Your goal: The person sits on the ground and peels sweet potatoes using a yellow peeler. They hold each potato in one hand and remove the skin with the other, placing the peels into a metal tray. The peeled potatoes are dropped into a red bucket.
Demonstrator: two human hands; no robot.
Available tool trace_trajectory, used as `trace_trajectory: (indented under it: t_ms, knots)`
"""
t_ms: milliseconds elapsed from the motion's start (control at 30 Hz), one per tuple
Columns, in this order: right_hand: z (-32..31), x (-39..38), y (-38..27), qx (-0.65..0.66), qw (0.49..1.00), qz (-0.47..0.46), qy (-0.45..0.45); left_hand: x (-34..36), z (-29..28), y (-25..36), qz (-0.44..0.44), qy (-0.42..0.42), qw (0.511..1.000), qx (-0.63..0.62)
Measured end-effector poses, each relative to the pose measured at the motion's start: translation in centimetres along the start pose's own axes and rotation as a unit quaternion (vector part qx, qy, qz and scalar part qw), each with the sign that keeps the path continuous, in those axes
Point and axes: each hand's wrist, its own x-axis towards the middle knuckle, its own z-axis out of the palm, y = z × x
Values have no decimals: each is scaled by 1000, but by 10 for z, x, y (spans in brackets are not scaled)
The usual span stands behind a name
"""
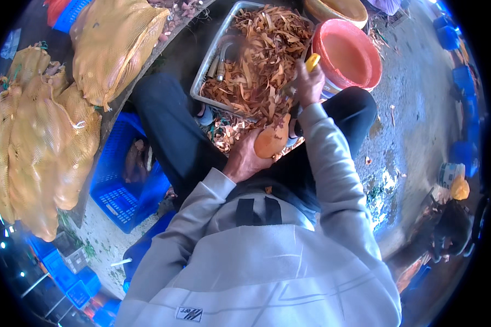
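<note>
In front of my lap, my left hand (pixel 244 156) is wrapped round the lower side of a tan-orange, pear-shaped vegetable (pixel 271 140), its narrow end pointing away from me. My right hand (pixel 310 84) grips a yellow-handled peeler (pixel 312 62) above and to the right of the vegetable. The peeler's working end is blurred, so I cannot tell whether it touches the skin. Just beyond both hands, a pale rectangular tray (pixel 200 73) is heaped with brown-orange peelings (pixel 270 52). A curved metal piece (pixel 221 65) rests at the tray's left side.
A red bucket (pixel 377 71) stands right of the tray, with a yellowish basin (pixel 361 15) behind it. Full net sacks (pixel 38 147) are on the left. Beside my left leg, a blue crate (pixel 112 196) holds some brown roots. Peelings lie on the ground between my feet.
</note>
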Motion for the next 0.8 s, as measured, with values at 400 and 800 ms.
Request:
trace_trajectory:
  t_ms: [400,800]
  knots:
    - [0,-3,-14,45,999,2,29,-5,-4,0,50,75,994,69]
    - [-2,1,-1,-12,999,2,44,1,-21,7,121,100,972,175]
